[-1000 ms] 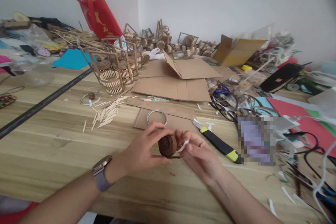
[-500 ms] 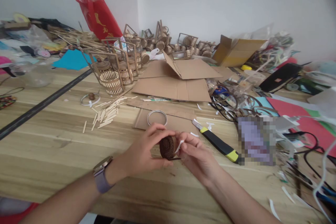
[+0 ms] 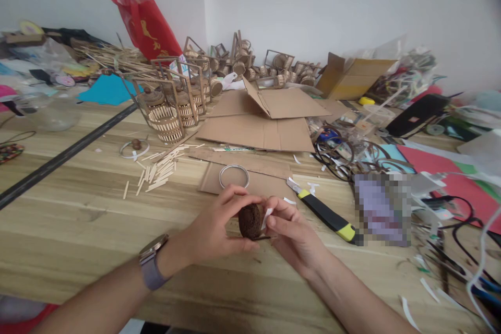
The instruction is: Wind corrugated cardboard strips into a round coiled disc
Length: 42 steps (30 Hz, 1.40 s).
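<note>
A dark brown coiled roll [image 3: 249, 221] is held upright between the thumb and fingers of my left hand [image 3: 219, 227], which wears a watch at the wrist. My right hand [image 3: 293, 232] pinches a small white strip [image 3: 266, 217] against the roll's right side. A thin dark end sticks out at the roll's bottom, toward the right hand. Just beyond the hands, a pale ring [image 3: 234, 176] lies on a piece of cardboard [image 3: 262, 182]. To the right rests a black and yellow utility knife [image 3: 326, 215] with its blade toward the cardboard.
Small wooden sticks [image 3: 162, 169] lie scattered at left, near small baskets [image 3: 166, 124] with tall handles. Cardboard sheets [image 3: 254, 130] are behind the ring. A long black bar [image 3: 70, 154] crosses the left side. Dark coils [image 3: 334, 154], papers and cables crowd the right.
The white strip has tilted slightly and shifted a little left against the roll. Both hands keep nearly the same place and grip.
</note>
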Motion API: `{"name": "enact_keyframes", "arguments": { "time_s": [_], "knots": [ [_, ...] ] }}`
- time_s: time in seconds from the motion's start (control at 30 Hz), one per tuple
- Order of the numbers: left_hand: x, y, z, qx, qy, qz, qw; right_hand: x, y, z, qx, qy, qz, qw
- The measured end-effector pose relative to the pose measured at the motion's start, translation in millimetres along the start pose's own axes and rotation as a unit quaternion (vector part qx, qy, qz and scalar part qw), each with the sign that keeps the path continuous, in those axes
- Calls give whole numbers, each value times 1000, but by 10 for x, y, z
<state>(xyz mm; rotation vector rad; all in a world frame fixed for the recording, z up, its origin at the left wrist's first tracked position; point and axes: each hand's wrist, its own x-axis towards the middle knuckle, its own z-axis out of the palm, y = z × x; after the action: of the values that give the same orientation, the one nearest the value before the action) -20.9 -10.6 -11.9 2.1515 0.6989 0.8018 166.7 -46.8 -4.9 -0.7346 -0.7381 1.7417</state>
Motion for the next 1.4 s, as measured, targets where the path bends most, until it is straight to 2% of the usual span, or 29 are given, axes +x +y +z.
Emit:
{"name": "enact_keyframes", "arguments": {
  "time_s": [0.47, 0.57, 0.7, 0.9, 1.1, 1.27, 1.4],
  "knots": [
    [-1, 3, 8, 4, -1, 6, 1000, 8, 24, -1, -13, 8, -1, 1000],
    [-8, 25, 7, 12, 9, 5, 1000, 10, 35, 3, -26, 3, -18, 999],
    [-19, 61, 3, 21, 18, -9, 1000, 28, 59, -28, -89, 5, -74, 993],
    [-33, 43, 10, 37, 22, -2, 999, 78, 65, -156, -234, -14, -171, 957],
    [-45, 28, 12, 52, 27, -1, 998, 66, 39, -212, -376, 19, -221, 900],
    [-42, 41, 10, 63, 24, 10, 998, 45, 18, -228, -388, 38, -245, 888],
    [-40, 39, 25, 69, 22, -7, 997, 36, 1, -218, -403, 16, -298, 865]
  ]
}}
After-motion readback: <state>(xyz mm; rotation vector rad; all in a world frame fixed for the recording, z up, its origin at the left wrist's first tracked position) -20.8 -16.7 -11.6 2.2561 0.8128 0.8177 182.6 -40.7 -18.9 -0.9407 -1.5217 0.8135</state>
